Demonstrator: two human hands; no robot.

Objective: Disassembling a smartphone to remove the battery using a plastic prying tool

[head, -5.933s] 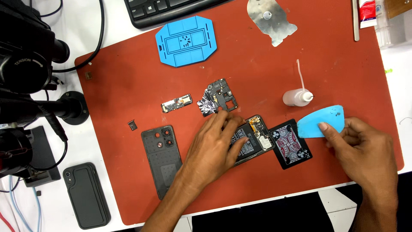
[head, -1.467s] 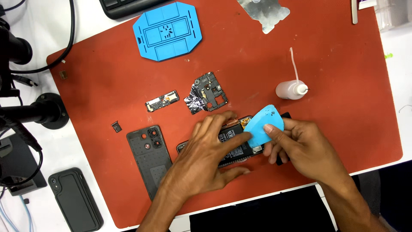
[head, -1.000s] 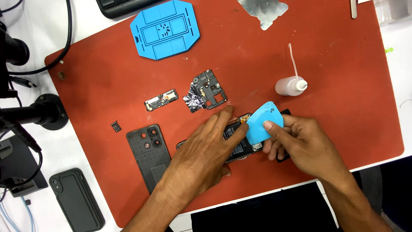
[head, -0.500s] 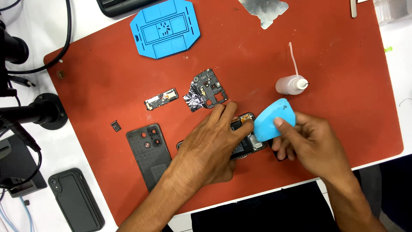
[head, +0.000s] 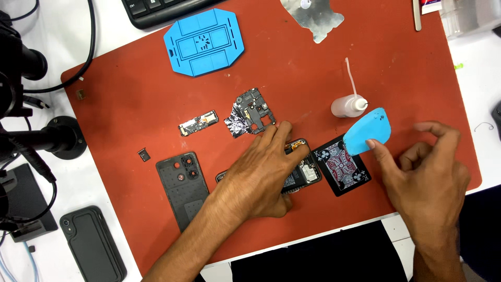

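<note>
my left hand [head: 261, 175] lies flat, fingers spread, pinning the opened phone [head: 300, 169] on the red mat [head: 130, 104]. my right hand [head: 425, 180] pinches the blue pry pick [head: 368, 130] above a playing card [head: 343, 168]. i'd keep the pick shallow and flat at the seam, pressing the phone down steadily.

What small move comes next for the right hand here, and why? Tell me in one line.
Probably bring the blue pry pick back down to the opened phone. The right hand pinches the pick just above the playing card, clear of the phone, while the left hand presses the phone flat on the red mat, steadied for prying.
</note>
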